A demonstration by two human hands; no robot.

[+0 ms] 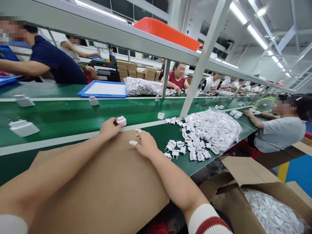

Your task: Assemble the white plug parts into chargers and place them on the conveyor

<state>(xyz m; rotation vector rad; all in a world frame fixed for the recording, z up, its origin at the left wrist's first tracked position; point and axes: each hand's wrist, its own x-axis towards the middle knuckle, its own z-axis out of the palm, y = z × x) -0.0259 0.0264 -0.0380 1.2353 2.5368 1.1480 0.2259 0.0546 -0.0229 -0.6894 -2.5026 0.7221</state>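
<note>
My left hand point(110, 127) reaches forward over a brown cardboard sheet point(102, 188) and grips a small white charger plug point(121, 120) at the edge of the green conveyor belt point(60, 117). My right hand point(145, 144) rests on the cardboard's far corner, fingers spread, with white finger cots on two fingertips, holding nothing. Several loose white plug parts point(181, 148) lie just right of my right hand. Behind them sits a clear bag full of white plug parts point(214, 128).
White chargers point(23, 127) ride the belt at left. A blue tray point(103, 89) and another bag of parts point(143, 87) lie across the belt. An open carton of parts point(270, 208) stands lower right. Several people work around the line. A white post point(202, 61) rises ahead.
</note>
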